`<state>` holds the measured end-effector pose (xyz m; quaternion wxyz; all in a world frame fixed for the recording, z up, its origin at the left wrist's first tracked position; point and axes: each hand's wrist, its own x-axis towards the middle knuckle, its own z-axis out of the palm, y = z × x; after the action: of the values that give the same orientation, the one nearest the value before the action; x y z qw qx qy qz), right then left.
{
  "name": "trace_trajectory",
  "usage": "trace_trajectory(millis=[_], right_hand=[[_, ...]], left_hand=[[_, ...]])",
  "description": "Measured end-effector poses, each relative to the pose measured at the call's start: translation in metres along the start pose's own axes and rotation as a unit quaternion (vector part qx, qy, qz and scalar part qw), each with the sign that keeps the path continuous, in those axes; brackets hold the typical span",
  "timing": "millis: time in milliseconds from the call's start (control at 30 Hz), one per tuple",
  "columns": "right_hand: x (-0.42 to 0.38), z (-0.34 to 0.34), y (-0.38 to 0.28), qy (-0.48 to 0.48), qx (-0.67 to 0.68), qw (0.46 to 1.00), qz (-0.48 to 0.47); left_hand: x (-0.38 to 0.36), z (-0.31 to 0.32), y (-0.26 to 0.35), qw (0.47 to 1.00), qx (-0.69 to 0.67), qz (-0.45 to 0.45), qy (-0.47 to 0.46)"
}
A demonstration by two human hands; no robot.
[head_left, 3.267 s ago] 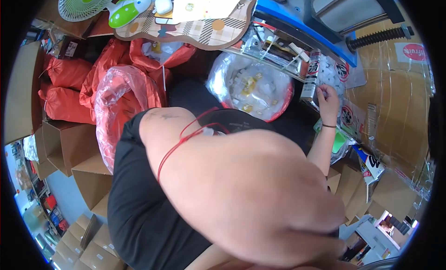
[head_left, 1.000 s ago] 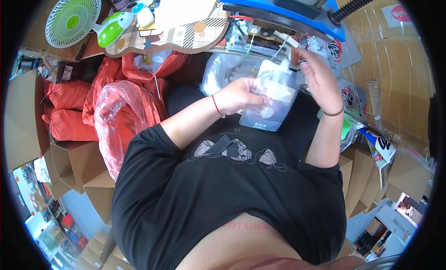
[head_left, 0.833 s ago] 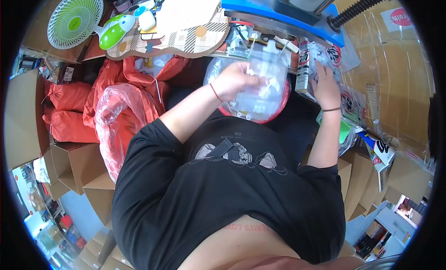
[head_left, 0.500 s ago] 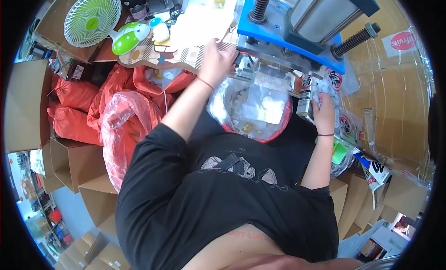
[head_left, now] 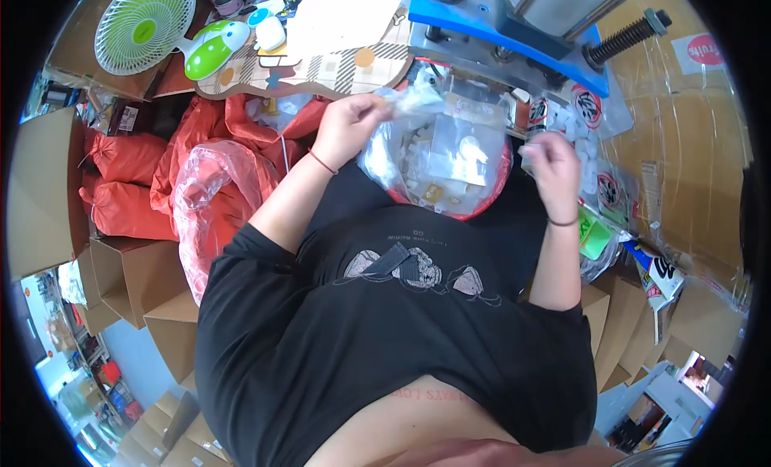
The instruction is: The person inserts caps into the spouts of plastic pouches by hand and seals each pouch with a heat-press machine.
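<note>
My left hand [head_left: 347, 128] is raised over the left side of a red-rimmed basin [head_left: 491, 195] and pinches a crumpled clear plastic pouch [head_left: 411, 100] at its fingertips. The basin is lined with clear plastic and holds several clear pouches [head_left: 462, 150] with small white and yellow parts. My right hand [head_left: 551, 158] hovers by the basin's right edge, fingers curled around what looks like a small white cap [head_left: 528, 150]. A heap of similar white caps [head_left: 580, 138] lies just beyond it.
A blue press machine [head_left: 502, 27] stands over the bench at the top. A green fan [head_left: 143, 24] and a checked board [head_left: 321, 65] sit at top left. Red sacks [head_left: 128, 158] and cardboard boxes [head_left: 136, 270] crowd the left; more cartons [head_left: 642, 322] stand on the right.
My left hand came back from the board beside the press with a clear pouch in it. My right hand lifted off the heap of white caps towards the basin.
</note>
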<state>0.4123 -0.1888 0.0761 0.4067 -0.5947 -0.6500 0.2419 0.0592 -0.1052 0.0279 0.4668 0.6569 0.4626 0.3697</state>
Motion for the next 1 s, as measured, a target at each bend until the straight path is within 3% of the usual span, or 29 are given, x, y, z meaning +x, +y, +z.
trace_trajectory(millis=[33, 100, 133, 200, 333, 433, 467, 567, 600, 667, 700, 800, 867, 933, 1000], right_hand=[[0.004, 0.007, -0.018, -0.060, -0.039, 0.996, -0.052], [0.009, 0.020, -0.040, -0.091, 0.022, 0.995, -0.045], [0.013, 0.027, -0.052, -0.038, 0.086, 0.994, -0.059], [0.032, 0.030, -0.058, 0.027, 0.077, 0.985, -0.151], [0.034, 0.025, -0.075, -0.054, 0.028, 0.993, -0.104], [0.032, 0.007, -0.060, -0.093, -0.036, 0.987, -0.124], [0.029, 0.000, -0.059, -0.153, -0.058, 0.981, -0.106], [0.027, -0.005, -0.057, -0.206, -0.033, 0.976, -0.065], [0.028, -0.009, -0.050, -0.205, -0.033, 0.976, -0.066], [0.032, -0.020, -0.023, -0.053, -0.191, 0.972, -0.129], [0.029, -0.029, -0.009, -0.018, -0.303, 0.951, -0.065], [0.019, -0.042, 0.032, -0.076, -0.381, 0.921, -0.010], [0.017, -0.034, 0.041, -0.067, -0.350, 0.934, -0.035], [0.013, -0.025, 0.049, -0.018, -0.327, 0.945, 0.008], [0.011, -0.025, 0.055, 0.006, -0.320, 0.947, -0.026]], left_hand=[[-0.001, 0.007, 0.008, 0.999, -0.029, -0.024, -0.038], [-0.004, 0.025, 0.017, 0.994, -0.062, -0.041, -0.077], [-0.005, 0.033, 0.019, 0.994, -0.053, -0.040, -0.092], [-0.008, 0.046, 0.028, 0.992, -0.063, -0.035, -0.107], [-0.021, 0.065, 0.041, 0.966, -0.195, -0.081, -0.146], [-0.027, 0.077, 0.041, 0.919, -0.298, -0.142, -0.217], [-0.030, 0.082, 0.041, 0.918, -0.302, -0.144, -0.213], [-0.035, 0.097, 0.044, 0.852, -0.379, -0.227, -0.281], [-0.034, 0.099, 0.045, 0.853, -0.378, -0.227, -0.281], [-0.031, 0.100, 0.047, 0.847, -0.402, -0.215, -0.273], [-0.026, 0.099, 0.044, 0.849, -0.401, -0.213, -0.271], [0.000, 0.095, 0.032, 0.880, -0.392, -0.186, -0.191], [0.023, 0.088, 0.033, 0.883, -0.384, -0.218, -0.158], [0.036, 0.089, 0.027, 0.879, -0.396, -0.210, -0.165], [0.041, 0.090, 0.023, 0.887, -0.382, -0.220, -0.139]])
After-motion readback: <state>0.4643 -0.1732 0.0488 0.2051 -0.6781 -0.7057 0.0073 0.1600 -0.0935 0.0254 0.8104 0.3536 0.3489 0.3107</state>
